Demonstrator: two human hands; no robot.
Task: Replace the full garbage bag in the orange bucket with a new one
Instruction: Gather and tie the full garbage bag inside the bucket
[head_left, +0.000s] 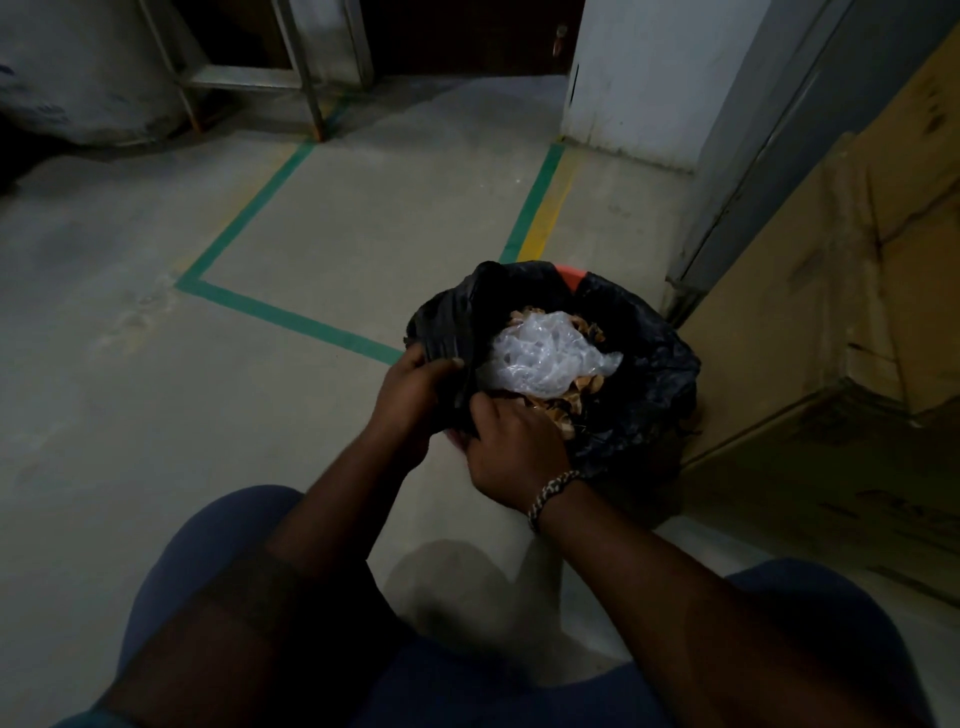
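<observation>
No writing can be read anywhere in the dim head view, not even on the cardboard boxes (852, 332) at the right. The orange bucket (570, 275), only a sliver of its rim showing, stands on the floor (260, 405) beside those boxes, lined with a black garbage bag (649, 374) holding crumpled clear plastic (545, 353) over brown scraps (563, 410). Both hands meet at the bag's near edge: the left hand (410, 389) is closed on a gathered fold, and the right hand (514, 447), a braided bracelet (553, 493) on its wrist, curls over the rim just beside it.
</observation>
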